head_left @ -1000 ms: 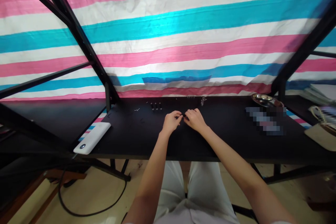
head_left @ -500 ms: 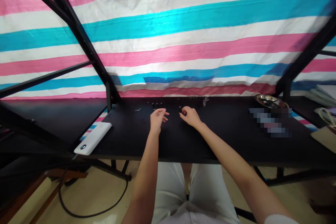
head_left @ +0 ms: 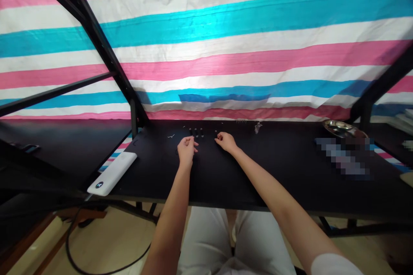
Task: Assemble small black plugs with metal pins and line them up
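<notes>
My left hand [head_left: 186, 150] is over the black table, thumb and forefinger drawn together in a pinch, the other fingers loosely bent; whatever may be between the tips is too small to make out. Just beyond it stand a few small dark cylindrical pieces [head_left: 196, 132] with grey ends, in a short row. My right hand [head_left: 227, 142] is closed, its fingers curled and the tips together. Right by those fingertips is another small dark piece with a grey end [head_left: 216, 131]. Whether the right hand grips it or something else is hidden.
Thin white scraps [head_left: 171, 136] lie left of the row. At the back edge are a line of tiny pieces [head_left: 241, 121] and a crumpled clear bag [head_left: 258, 127]. A white power bank [head_left: 112, 173] lies left; a metal dish [head_left: 343, 129] and a blurred-out item [head_left: 343, 159] are right.
My left hand has shifted slightly left and nearer, its fingers drawn closer together. My right hand has moved a little left. The view has tilted and shifted slightly.
</notes>
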A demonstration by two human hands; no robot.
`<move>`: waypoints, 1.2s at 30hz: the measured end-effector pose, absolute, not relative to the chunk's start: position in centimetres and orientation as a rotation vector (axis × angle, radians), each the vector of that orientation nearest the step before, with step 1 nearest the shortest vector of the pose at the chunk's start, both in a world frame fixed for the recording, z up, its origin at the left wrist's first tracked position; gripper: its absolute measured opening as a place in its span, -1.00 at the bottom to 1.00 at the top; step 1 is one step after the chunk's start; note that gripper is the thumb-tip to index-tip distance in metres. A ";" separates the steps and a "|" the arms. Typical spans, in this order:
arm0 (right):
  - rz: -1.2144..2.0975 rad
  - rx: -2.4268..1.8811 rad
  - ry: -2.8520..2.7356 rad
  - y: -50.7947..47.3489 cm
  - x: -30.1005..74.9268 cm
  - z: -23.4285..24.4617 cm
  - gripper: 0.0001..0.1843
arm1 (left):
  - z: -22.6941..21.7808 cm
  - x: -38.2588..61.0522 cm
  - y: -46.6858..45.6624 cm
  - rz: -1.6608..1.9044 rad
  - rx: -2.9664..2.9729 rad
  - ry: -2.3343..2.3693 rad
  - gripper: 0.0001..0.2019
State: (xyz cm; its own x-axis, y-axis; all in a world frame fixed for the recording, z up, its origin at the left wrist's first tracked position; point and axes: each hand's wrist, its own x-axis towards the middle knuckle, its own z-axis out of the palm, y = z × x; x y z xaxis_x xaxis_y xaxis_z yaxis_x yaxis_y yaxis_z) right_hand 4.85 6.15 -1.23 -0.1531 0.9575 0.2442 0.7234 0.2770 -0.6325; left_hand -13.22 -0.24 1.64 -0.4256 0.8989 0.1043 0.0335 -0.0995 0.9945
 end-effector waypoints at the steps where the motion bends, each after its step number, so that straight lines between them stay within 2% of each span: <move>1: 0.474 -1.520 -1.944 6.4 4.4 -1.3 -0.90 | 1.7 -13.2 -0.3 1.622 1.059 1.484 -0.75; 17: 0.509 -1.576 -1.914 7.9 0.7 -0.8 -0.86 | 2.1 -12.6 -1.3 1.635 1.129 1.482 -0.78; 29: 0.284 -1.663 -2.015 6.0 0.9 -0.6 -0.78 | 1.8 -12.3 -1.5 1.607 1.195 1.516 -0.80; 36: 0.207 -1.730 -2.097 3.2 4.0 0.0 -0.84 | 1.7 -12.0 -1.6 1.546 1.230 1.509 -0.81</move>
